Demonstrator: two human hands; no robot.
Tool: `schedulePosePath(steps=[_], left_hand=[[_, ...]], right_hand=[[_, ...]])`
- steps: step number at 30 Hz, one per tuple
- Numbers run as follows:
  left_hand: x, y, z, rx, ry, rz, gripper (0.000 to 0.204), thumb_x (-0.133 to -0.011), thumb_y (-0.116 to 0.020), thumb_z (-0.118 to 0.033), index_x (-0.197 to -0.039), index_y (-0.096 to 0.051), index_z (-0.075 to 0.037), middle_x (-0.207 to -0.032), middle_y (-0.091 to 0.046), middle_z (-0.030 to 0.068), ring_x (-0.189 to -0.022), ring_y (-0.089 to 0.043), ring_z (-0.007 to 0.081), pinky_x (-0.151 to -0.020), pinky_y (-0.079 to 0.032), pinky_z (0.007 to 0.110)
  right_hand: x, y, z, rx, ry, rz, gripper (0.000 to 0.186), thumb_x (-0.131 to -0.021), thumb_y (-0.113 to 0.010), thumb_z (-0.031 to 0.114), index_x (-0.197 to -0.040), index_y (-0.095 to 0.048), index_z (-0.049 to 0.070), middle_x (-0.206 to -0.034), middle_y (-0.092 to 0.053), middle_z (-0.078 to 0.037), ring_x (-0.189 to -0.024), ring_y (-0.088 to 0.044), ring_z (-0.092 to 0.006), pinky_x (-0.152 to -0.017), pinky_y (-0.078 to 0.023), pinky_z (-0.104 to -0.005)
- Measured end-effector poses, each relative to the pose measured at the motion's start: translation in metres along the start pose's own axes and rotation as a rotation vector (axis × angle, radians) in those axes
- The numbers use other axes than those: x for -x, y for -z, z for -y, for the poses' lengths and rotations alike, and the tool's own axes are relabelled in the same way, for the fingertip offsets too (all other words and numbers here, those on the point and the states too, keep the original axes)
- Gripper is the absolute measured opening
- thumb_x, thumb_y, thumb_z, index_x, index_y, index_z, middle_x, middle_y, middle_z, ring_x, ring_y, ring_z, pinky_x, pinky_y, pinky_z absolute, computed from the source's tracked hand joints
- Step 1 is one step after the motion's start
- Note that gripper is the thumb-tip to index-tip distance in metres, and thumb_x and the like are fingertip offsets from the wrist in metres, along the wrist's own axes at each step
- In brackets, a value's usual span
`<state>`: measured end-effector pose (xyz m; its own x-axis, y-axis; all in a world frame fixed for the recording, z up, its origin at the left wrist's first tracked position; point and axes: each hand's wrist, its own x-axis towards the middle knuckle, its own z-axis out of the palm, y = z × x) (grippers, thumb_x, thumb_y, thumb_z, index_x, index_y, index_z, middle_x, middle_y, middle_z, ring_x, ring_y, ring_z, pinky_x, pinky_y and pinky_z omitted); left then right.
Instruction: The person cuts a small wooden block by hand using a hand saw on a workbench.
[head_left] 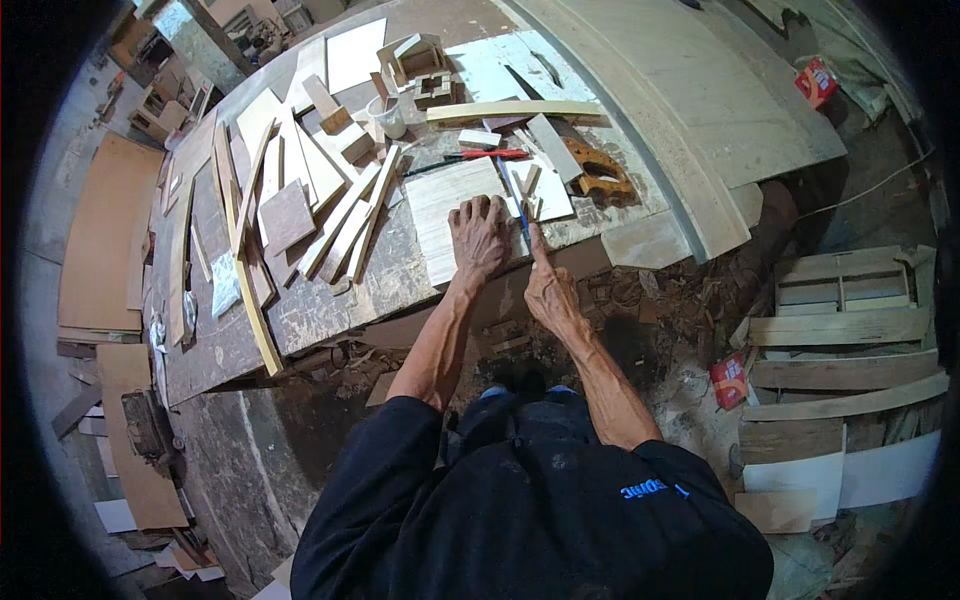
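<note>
My left hand (480,236) rests knuckles-up with curled fingers on a pale square board (445,190) at the bench's front edge; whatever is under them is hidden. My right hand (550,285) has its index finger stretched onto a slim blue stick-like tool (521,212), the other fingers folded, their contents hidden. Beside that tool lie small wood pieces (532,182) on a white panel (558,198). Beyond the square board are a red-and-black tool (505,154) and a small pale block (479,137). A handsaw (600,178) with an orange-brown handle lies to the right.
The bench (360,300) bears several loose strips (345,225), a white cup (388,120) and small wooden boxes (410,62). A long panel (720,100) runs along its right. Wooden frames (840,325) lie at the lower right, sheet boards (105,230) at the left, scraps underfoot.
</note>
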<state>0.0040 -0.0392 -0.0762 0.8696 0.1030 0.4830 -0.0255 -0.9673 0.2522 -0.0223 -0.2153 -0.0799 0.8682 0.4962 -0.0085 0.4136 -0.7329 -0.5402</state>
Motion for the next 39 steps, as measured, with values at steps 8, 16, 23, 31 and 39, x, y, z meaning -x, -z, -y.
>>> schedulePosePath(steps=[8,16,23,31,39], left_hand=[[0.000,0.000,0.004,0.031,0.046,0.019,0.038,-0.088,-0.061,-0.031,-0.118,-0.055,-0.009,-0.112,-0.053,0.0112,-0.108,-0.049,0.0300,-0.091,-0.035,0.045],[-0.001,0.000,0.003,-0.019,0.000,0.015,0.041,-0.088,-0.061,-0.032,-0.122,-0.055,-0.009,-0.113,-0.052,0.0101,-0.108,-0.048,0.0291,-0.090,-0.034,0.046],[-0.007,0.001,0.010,-0.048,-0.056,0.036,0.040,-0.090,-0.060,-0.034,-0.121,-0.056,-0.009,-0.112,-0.052,0.0100,-0.107,-0.049,0.0286,-0.086,-0.036,0.047],[-0.021,0.000,0.014,-0.098,-0.189,0.102,0.031,-0.093,-0.056,-0.035,-0.112,-0.061,-0.010,-0.106,-0.054,0.0098,-0.103,-0.052,0.0280,-0.081,-0.043,0.044],[-0.019,0.002,0.028,-0.086,-0.179,0.172,0.037,-0.084,-0.062,-0.026,-0.117,-0.058,-0.009,-0.110,-0.054,0.0104,-0.108,-0.051,0.0280,-0.082,-0.044,0.044]], right_hand=[[0.026,0.028,0.029,0.069,-0.059,0.005,0.087,-0.089,-0.054,0.007,-0.161,-0.005,0.012,-0.052,-0.049,-0.010,-0.044,-0.044,-0.0230,-0.045,-0.038,-0.0401],[0.057,0.000,-0.010,0.178,0.171,-0.036,0.086,-0.090,-0.059,0.006,-0.160,-0.009,0.005,-0.054,-0.040,0.002,-0.051,-0.038,-0.0107,-0.050,-0.037,-0.0276],[0.074,0.009,-0.012,0.775,0.195,0.042,0.078,-0.093,-0.056,0.002,-0.160,-0.016,0.008,-0.056,-0.034,0.002,-0.053,-0.030,-0.0107,-0.050,-0.034,-0.0312],[0.045,-0.014,-0.027,0.225,0.151,-0.236,0.076,-0.096,-0.052,0.002,-0.161,-0.013,0.014,-0.052,-0.035,0.001,-0.049,-0.034,-0.0153,-0.049,-0.033,-0.0359],[0.059,0.034,0.023,0.084,-0.014,-0.005,0.080,-0.093,-0.059,0.011,-0.160,-0.014,0.010,-0.050,-0.044,-0.009,-0.045,-0.044,-0.0219,-0.049,-0.040,-0.0385]])
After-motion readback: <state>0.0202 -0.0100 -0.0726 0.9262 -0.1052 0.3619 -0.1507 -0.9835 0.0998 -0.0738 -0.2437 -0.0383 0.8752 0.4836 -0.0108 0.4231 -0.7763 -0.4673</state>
